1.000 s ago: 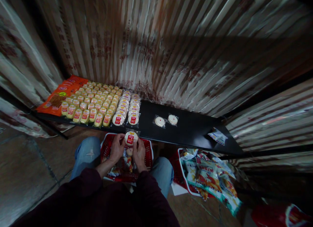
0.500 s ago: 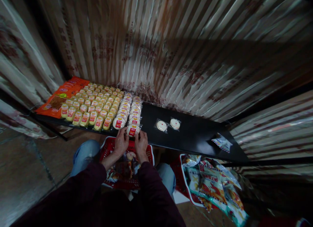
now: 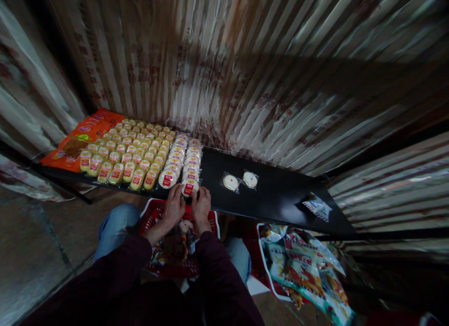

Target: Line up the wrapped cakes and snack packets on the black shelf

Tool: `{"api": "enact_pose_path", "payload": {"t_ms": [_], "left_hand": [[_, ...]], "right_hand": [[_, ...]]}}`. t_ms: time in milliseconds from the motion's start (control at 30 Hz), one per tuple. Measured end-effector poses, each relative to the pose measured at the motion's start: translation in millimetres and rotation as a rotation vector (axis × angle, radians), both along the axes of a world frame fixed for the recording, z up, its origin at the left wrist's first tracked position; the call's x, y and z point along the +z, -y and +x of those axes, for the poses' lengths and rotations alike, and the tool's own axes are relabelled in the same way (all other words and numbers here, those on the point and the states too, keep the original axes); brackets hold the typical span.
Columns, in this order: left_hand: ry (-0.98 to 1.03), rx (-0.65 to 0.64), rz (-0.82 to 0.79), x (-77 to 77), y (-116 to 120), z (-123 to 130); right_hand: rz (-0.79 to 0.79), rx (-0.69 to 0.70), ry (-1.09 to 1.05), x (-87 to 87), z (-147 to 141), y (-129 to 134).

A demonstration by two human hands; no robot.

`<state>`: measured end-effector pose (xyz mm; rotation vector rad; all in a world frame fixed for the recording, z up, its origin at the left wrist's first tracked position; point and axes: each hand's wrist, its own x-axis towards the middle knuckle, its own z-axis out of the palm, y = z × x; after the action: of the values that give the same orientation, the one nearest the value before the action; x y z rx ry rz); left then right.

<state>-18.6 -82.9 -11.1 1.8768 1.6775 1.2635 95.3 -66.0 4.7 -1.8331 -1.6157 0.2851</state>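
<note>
A round white cake in clear wrapping with a red label (image 3: pixel 190 187) lies at the front end of the right-hand row of white cakes (image 3: pixel 192 161). My left hand (image 3: pixel 175 207) grips its near left edge with bent fingers. From the near right side, my right hand (image 3: pixel 201 205) holds the same cake, thumb toward the other hand. Just left of it is the front cake (image 3: pixel 168 178) of a second white row. Beneath my hands stands a red basket (image 3: pixel 144 215) with wrapped snacks inside.
Rows of yellow wrapped cakes (image 3: pixel 128 171) and an orange bag (image 3: pixel 72 146) cover the left of the black shelf (image 3: pixel 273 195). Two white cakes (image 3: pixel 231 182) and a small packet (image 3: pixel 317 206) lie to the right. Another basket (image 3: pixel 261 251) holds snack bags. Corrugated sheeting (image 3: pixel 224 73) stands behind.
My hands stay on the cake, which now sits slightly closer in line with its row. The whole view has shifted a little.
</note>
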Motion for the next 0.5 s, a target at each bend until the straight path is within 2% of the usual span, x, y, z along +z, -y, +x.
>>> {"api": "enact_pose_path", "payload": {"t_ms": [500], "left_hand": [[-0.182,-0.122,0.028,-4.6,4.0,2.9]], "right_hand": [[-0.081,0.006,0.014,6.5,-0.2,-7.4]]}}
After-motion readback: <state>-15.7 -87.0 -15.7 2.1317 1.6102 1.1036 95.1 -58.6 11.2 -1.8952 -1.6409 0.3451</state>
